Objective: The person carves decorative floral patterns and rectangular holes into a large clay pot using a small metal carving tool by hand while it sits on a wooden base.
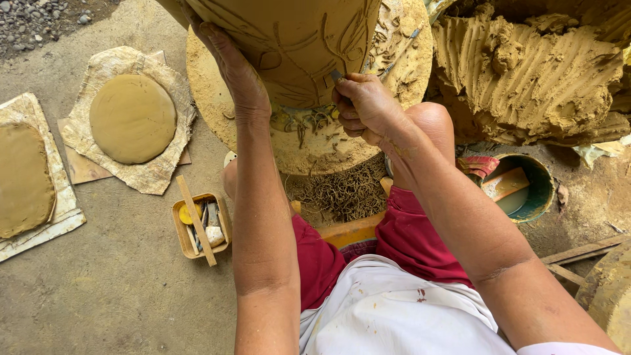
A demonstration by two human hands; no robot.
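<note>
**Carving a clay pot at the wheel**

Pinching a small dark carving tool (337, 76) between curled fingers, the right hand (365, 108) holds its tip against the lower wall of the big clay pot (289, 46), where leaf-like lines are already cut into the damp surface. The knuckles are bunched tight around the handle, the fingers pressed together. The left hand (227, 59) lies flat along the pot's left flank, its fingers laid close together against the clay; their tips run out of view at the top edge.

The pot stands on a round clay-caked wheel disc (217, 98), tilted a little toward the person. Curled clay shavings (342, 190) lie on the disc's near rim and heaped below it, between the person's knees.

Further out on the left, a flat round clay slab (131, 118) rests on a worn sheet, with another slab (23, 181) beside it at the edge. A small yellow tray of tools (200, 227) sits on the concrete floor beside the left forearm. To the right, a green bucket (542, 190) stands under a large scraped mound of raw clay (526, 72).
</note>
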